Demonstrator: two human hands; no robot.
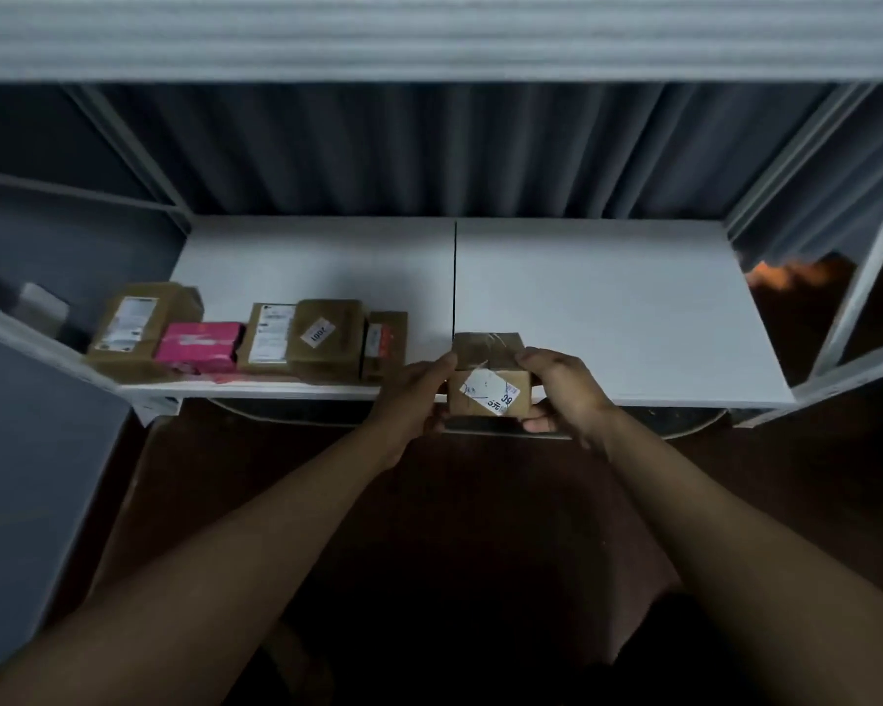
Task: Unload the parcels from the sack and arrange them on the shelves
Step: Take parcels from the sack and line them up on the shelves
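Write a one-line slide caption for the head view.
Both hands hold a small cardboard parcel at the white shelf edge, beside five shelved parcels.

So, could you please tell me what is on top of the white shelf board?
On the white shelf board, five parcels stand in a row at left, one pink. Both hands hold a small brown cardboard box at its front edge; its underside is hidden.

Parcel storeroom, white metal shelf [607,308], labelled parcels [256,338]

label on brown parcel [326,338]: "2001" | held box [489,394] sticker: "66", rest unreadable
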